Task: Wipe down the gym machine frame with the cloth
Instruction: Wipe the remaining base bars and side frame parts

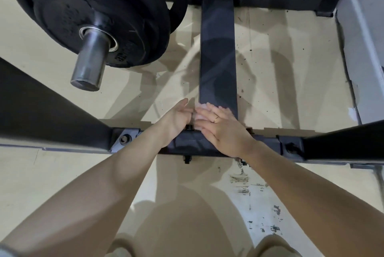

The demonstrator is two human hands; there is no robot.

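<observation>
A pale cloth (pixel 199 113) is pressed flat against the dark gym machine frame (pixel 218 53) under the right hand (pixel 223 130), whose fingers are laid out straight and close together over it; a ring (pixel 216 119) is worn on one finger. Only a small edge of the cloth is seen, between the two hands and just past the right fingertips. The left hand (pixel 177 119) is held just beside the right, its palm turned inward and its fingers curled toward the cloth's edge; whether the cloth is actually pinched by it cannot be told. Both hands are placed where the long centre beam of the frame meets the cross bar (pixel 187 146) that runs beneath the wrists. Ahead of the hands and to their left, black weight plates (pixel 99 19) are carried on a steel bar sleeve (pixel 91 63). A bolt (pixel 124 139) is seen on the bracket left of the left wrist. The beige floor (pixel 291 73) lies under the frame, with dark scuffed patches nearer than the right wrist.
</observation>
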